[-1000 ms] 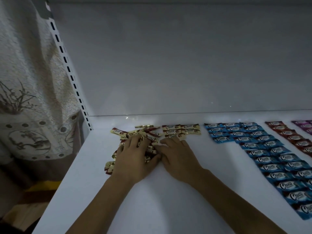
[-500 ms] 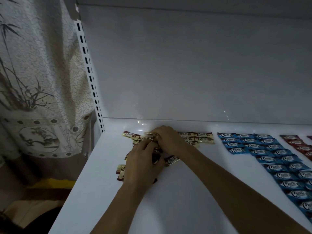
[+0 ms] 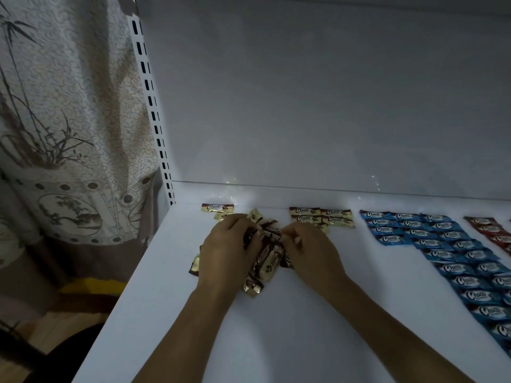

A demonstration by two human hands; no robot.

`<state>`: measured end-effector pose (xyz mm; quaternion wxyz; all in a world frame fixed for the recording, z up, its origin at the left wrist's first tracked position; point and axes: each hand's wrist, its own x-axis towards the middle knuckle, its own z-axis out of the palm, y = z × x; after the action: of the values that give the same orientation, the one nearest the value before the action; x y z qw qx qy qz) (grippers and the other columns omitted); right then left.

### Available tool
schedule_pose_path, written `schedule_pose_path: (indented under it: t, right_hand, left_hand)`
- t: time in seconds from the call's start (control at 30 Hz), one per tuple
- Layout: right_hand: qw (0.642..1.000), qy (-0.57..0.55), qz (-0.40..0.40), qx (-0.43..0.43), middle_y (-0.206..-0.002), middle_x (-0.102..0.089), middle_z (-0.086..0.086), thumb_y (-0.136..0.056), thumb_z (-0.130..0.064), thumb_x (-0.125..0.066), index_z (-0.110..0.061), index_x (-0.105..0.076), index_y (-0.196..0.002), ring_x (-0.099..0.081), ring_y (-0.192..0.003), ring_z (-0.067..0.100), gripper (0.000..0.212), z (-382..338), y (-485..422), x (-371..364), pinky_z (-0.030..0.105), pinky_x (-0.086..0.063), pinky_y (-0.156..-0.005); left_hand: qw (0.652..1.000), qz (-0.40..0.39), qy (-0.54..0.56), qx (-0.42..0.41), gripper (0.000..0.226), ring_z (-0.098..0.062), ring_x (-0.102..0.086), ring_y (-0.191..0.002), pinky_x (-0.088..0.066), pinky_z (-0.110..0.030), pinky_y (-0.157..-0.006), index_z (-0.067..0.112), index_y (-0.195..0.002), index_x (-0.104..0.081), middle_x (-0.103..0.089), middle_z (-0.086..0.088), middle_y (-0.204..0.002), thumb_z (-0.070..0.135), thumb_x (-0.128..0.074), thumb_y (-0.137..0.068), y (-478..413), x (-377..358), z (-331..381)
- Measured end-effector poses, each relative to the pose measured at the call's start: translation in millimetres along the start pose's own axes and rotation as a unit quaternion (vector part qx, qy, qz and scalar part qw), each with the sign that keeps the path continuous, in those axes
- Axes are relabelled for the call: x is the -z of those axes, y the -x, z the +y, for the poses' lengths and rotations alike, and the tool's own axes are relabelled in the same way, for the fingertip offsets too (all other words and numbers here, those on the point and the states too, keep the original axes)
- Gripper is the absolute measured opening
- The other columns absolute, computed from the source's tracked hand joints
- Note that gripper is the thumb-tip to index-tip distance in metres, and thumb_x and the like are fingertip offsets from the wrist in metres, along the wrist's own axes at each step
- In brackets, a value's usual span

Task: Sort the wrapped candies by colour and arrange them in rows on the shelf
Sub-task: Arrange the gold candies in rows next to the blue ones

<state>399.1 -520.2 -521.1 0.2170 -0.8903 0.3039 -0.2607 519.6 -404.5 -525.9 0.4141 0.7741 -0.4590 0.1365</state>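
White shelf (image 3: 276, 341) beside patterned curtain (image 3: 69, 106)

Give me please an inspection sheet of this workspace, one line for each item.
Surface: white shelf, dimly lit.
Job's things: loose gold candies heaped between the hands; sorted gold candies in short rows behind the right hand; lone gold candy at the back left; blue candies in rows on the right; red candies at the right edge, partly cut off.
Clutter: nothing seen.
Grippers: left hand and right hand, both with fingers curled round the loose gold candies.
Cables: nothing seen.
Surroundings: white back panel, slotted upright, patterned curtain on the left.
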Motion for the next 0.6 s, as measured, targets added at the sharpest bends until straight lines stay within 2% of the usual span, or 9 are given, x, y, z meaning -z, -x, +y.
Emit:
schedule_pose_path:
  t: [0.1,0.2,0.27,0.33,0.47,0.6]
  right_hand:
    - [1.000,0.021,-0.007,0.006,-0.103,-0.056,-0.003,-0.096,-0.028,-0.049,-0.020,-0.061,-0.109,-0.049,-0.096,0.013,0.019,-1.7,6.2,-5.1,0.024,-0.037,-0.072]
    - [1.000,-0.005,-0.027,0.014,-0.106,-0.056,0.002,-0.097,-0.023,-0.048,-0.016,-0.061,-0.114,-0.052,-0.095,0.015,0.022,-9.4,0.7,-7.2,0.025,-0.040,-0.077]
    - [0.999,-0.032,-0.030,0.016,-0.106,-0.058,0.002,-0.097,-0.020,-0.049,-0.017,-0.063,-0.112,-0.055,-0.090,0.014,0.021,-8.6,0.8,-8.1,0.025,-0.043,-0.078]
    - [0.997,-0.080,-0.019,0.010,-0.104,-0.061,0.002,-0.096,-0.016,-0.051,-0.016,-0.065,-0.108,-0.056,-0.088,0.013,0.019,-5.3,5.3,-7.0,0.025,-0.046,-0.079]
    - [0.992,-0.128,0.008,0.004,-0.098,-0.064,0.000,-0.095,-0.010,-0.051,-0.013,-0.067,-0.105,-0.057,-0.087,0.011,0.019,-1.4,8.9,-5.6,0.012,-0.042,-0.074]
    - [0.990,-0.136,0.020,0.007,-0.097,-0.064,0.000,-0.095,-0.010,-0.052,-0.013,-0.067,-0.103,-0.057,-0.085,0.009,0.018,0.7,9.0,-7.4,0.003,-0.036,-0.069]
  left_hand:
    - [1.000,-0.003,-0.013,-0.023,0.014,-0.021,-0.065,-0.084,-0.055,-0.031,-0.067,0.012,-0.094,-0.071,-0.069,-0.001,-0.100,0.016,-0.072,-0.081,-0.5,-2.6,-3.3]
    - [0.994,-0.012,-0.095,-0.047,0.026,-0.025,-0.064,-0.086,-0.049,-0.033,-0.068,0.017,-0.093,-0.073,-0.071,0.000,-0.097,0.037,-0.060,-0.083,2.0,-5.4,-5.7]
    - [0.990,-0.030,-0.137,-0.032,0.044,-0.025,-0.063,-0.095,-0.047,-0.040,-0.078,0.022,-0.097,-0.073,-0.071,0.002,-0.101,0.055,-0.046,-0.084,2.8,-4.5,-4.1]
    - [0.989,-0.032,-0.142,-0.019,0.053,-0.022,-0.060,-0.105,-0.042,-0.044,-0.089,0.026,-0.104,-0.072,-0.069,0.004,-0.111,0.063,-0.038,-0.086,3.0,-1.3,0.7]
    - [0.996,-0.033,-0.087,0.001,0.056,-0.014,-0.055,-0.113,-0.028,-0.039,-0.100,0.028,-0.112,-0.067,-0.066,0.010,-0.115,0.058,-0.023,-0.092,-3.4,8.9,14.6]
    - [0.994,-0.049,0.074,0.057,0.044,-0.016,-0.060,-0.102,-0.044,-0.035,-0.092,0.021,-0.110,-0.066,-0.068,0.008,-0.105,0.040,-0.030,-0.093,-10.0,17.1,14.2]
